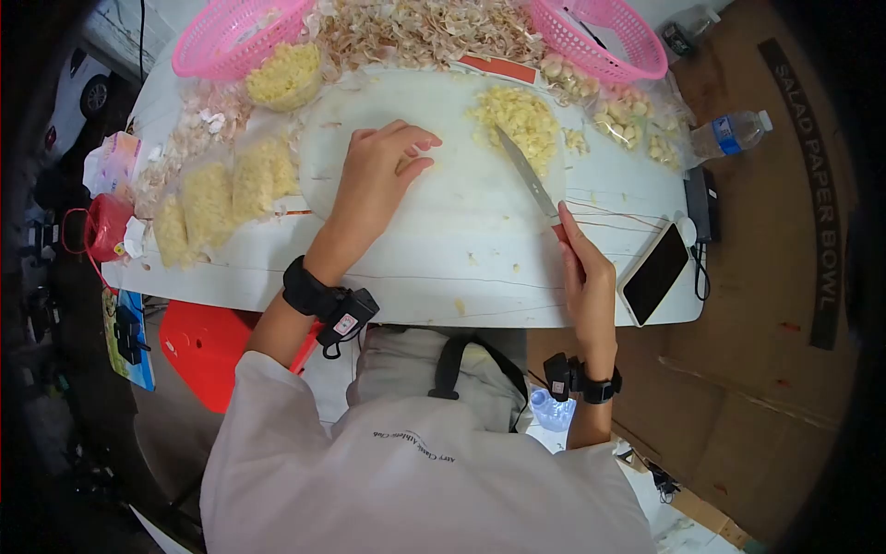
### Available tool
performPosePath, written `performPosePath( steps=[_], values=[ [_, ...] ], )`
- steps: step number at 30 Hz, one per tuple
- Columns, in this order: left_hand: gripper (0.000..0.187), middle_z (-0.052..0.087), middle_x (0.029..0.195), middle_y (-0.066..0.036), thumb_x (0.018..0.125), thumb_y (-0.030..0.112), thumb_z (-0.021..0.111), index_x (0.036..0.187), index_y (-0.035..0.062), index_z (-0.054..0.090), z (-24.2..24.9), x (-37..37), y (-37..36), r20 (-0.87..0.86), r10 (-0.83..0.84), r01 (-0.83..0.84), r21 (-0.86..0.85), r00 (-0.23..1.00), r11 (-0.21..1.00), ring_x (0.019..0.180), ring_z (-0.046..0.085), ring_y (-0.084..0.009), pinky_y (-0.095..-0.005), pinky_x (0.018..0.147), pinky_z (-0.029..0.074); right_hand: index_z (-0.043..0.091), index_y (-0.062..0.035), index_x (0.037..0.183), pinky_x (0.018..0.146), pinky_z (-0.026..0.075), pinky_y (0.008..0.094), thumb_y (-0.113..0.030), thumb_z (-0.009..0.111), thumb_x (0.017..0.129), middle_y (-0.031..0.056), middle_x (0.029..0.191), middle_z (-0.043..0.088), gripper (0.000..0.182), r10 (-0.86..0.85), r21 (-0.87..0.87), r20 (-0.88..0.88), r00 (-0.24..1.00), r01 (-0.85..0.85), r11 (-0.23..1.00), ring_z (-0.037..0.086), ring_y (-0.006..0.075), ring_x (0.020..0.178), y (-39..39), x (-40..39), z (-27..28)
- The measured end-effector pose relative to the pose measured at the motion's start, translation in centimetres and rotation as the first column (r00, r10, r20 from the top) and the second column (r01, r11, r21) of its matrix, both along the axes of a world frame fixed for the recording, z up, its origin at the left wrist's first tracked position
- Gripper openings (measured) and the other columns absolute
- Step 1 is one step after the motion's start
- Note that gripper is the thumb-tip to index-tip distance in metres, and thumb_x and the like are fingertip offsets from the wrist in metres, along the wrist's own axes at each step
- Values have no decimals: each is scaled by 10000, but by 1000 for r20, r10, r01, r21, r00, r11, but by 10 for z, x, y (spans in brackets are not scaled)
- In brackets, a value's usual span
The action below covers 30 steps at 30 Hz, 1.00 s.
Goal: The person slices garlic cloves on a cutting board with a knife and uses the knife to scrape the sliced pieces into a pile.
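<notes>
My right hand (588,272) is closed around the reddish handle of a knife (528,175). The blade points up and left, its tip at the edge of a pile of chopped garlic (521,129) on the white cutting board (443,212). Over the left half of the board is my left hand (380,171), fingers bent and thumb apart from the forefinger. A pale yellowish bit shows in the gap below the forefinger; the palm is hidden. Both wrists wear black straps with small boxes.
Bags of chopped garlic (208,203) and a filled tub (286,78) lie left. Garlic skins (425,32) spread between two pink baskets (604,46). Bagged peeled cloves (623,120), a water bottle (734,134) and a phone (655,275) are right. A red stool (198,351) stands below.
</notes>
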<state>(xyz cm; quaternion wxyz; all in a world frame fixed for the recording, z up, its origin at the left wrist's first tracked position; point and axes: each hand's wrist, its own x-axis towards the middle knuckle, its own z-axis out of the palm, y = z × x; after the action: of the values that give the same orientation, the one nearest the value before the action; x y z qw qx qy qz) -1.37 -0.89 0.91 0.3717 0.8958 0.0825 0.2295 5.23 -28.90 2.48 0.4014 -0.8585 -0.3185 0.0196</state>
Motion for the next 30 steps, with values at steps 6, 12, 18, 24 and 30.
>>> performPosePath(
  steps=[6, 12, 18, 24, 30],
  values=[
    [146, 657, 896, -76, 789, 145, 757, 912, 77, 716, 6, -5, 10, -55, 108, -102, 101, 993, 990, 857, 608, -248, -354, 859, 390, 564, -95, 1388, 809, 524, 314, 76, 568, 913, 213, 1002, 684, 505, -32, 18, -45, 998, 33, 999, 685, 319, 876, -2, -18, -3],
    [301, 625, 941, -101, 711, 228, 827, 944, 75, 713, 11, -15, 14, -78, 124, -96, 288, 989, 953, 882, 588, -277, -382, 850, 403, 527, -179, 1427, 674, 523, 380, 11, 601, 907, 153, 878, 646, 559, 75, -91, 52, 996, -70, 993, 633, 327, 738, 10, -29, -6],
    [376, 596, 961, -101, 694, 215, 841, 994, 53, 682, 12, -17, 18, -189, 110, -94, 93, 976, 991, 920, 601, -302, -411, 803, 478, 493, -231, 1454, 531, 473, 424, -55, 621, 904, 114, 726, 527, 591, 208, -204, 104, 973, -184, 962, 548, 313, 559, 35, -34, -8],
    [344, 576, 917, -94, 711, 140, 820, 1004, 49, 663, 17, -17, 15, -191, 132, -121, 72, 973, 990, 866, 592, -267, -373, 785, 478, 482, -229, 1461, 521, 475, 420, -69, 607, 920, 117, 729, 533, 578, 170, -230, 105, 980, -143, 963, 552, 313, 556, 34, -37, 0],
    [269, 572, 881, -88, 748, 64, 774, 993, 27, 669, 21, -20, 19, -232, 80, -85, -10, 970, 996, 812, 580, -225, -328, 761, 467, 473, -232, 1468, 512, 475, 407, -75, 604, 927, 113, 733, 535, 579, 178, -240, 47, 983, -162, 957, 553, 309, 551, 33, -49, 4]
  ],
)
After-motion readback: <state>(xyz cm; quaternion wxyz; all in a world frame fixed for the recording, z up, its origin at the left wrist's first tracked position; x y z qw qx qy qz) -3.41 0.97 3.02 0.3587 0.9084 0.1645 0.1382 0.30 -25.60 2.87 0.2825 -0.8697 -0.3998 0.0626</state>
